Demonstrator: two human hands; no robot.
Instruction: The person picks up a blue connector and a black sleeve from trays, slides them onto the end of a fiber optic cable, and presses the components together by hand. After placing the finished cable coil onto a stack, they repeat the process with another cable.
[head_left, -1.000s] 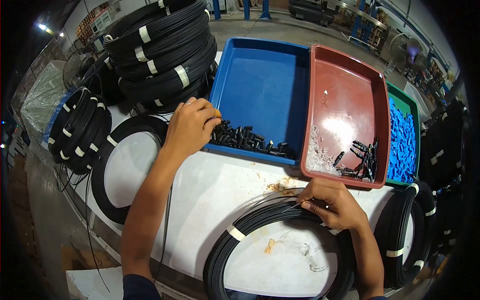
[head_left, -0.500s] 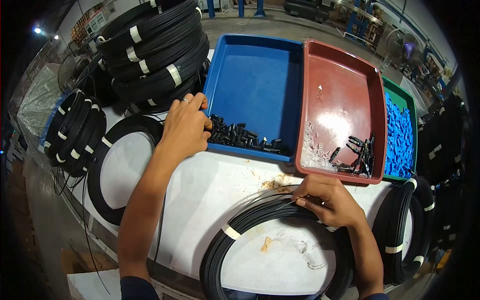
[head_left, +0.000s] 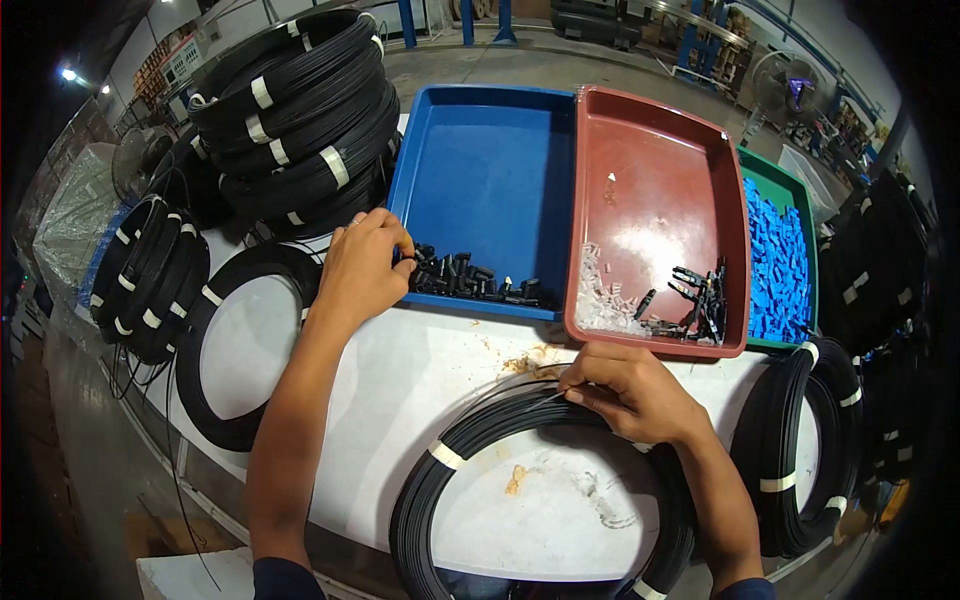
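Observation:
My left hand [head_left: 366, 268] is at the left rim of the blue tray [head_left: 489, 96], beside a heap of small black plastic pieces [head_left: 470, 278]. Its fingers are curled together; whatever they hold, if anything, is hidden. With thumb and fingers, my right hand [head_left: 635, 392] pinches a thin black cable end [head_left: 548, 397] over the far side of a black cable coil [head_left: 412, 510]. White tape bands [head_left: 446, 455] bind this coil, which lies flat on the white table [head_left: 375, 430].
A red tray [head_left: 655, 180] holds clear and black pieces; a green tray [head_left: 811, 240] holds blue ones. Stacked cable coils [head_left: 300, 130] rise at the back left. More coils lie at the left [head_left: 195, 360] and right [head_left: 780, 450]. A loose cable [head_left: 178, 480] hangs off the left edge.
The view has shifted slightly, moving the trays left in the picture. My left fingers have drawn closer together beside the black pieces. My right hand keeps its pinch on the cable end.

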